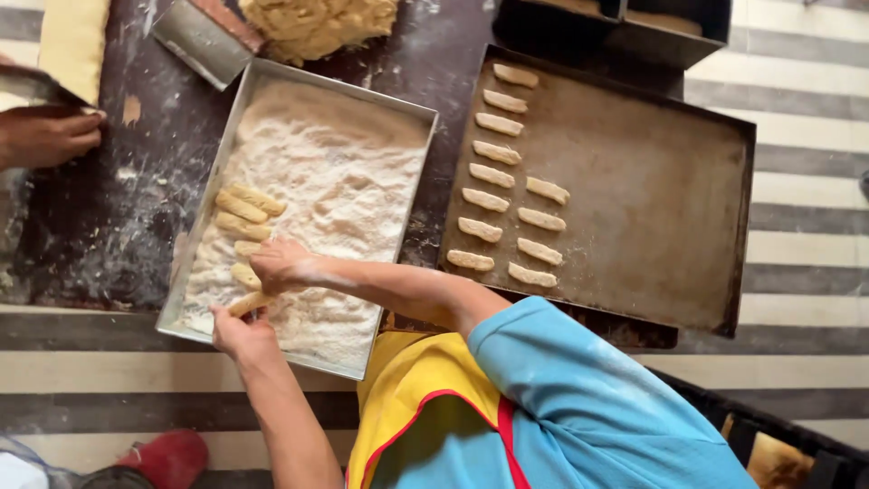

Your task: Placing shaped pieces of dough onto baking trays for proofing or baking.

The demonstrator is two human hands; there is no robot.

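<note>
A metal tray of white flour (412, 109) lies on a dark, floured table. Several finger-shaped dough sticks (246, 206) lie in the flour at its left side. My left hand (240, 333) is at the tray's near corner, closed on one dough stick (249, 303). My right hand (282, 264) rests palm down in the flour just above it, touching the sticks there; what is under the palm is hidden. Both hands are dusted with flour.
A dark baking sheet (652, 199) to the right holds two rows of floured dough sticks (493, 177). A lump of dough (317, 25) and a metal scraper (201, 41) lie above the tray. Another person's hand (50, 136) is at the far left.
</note>
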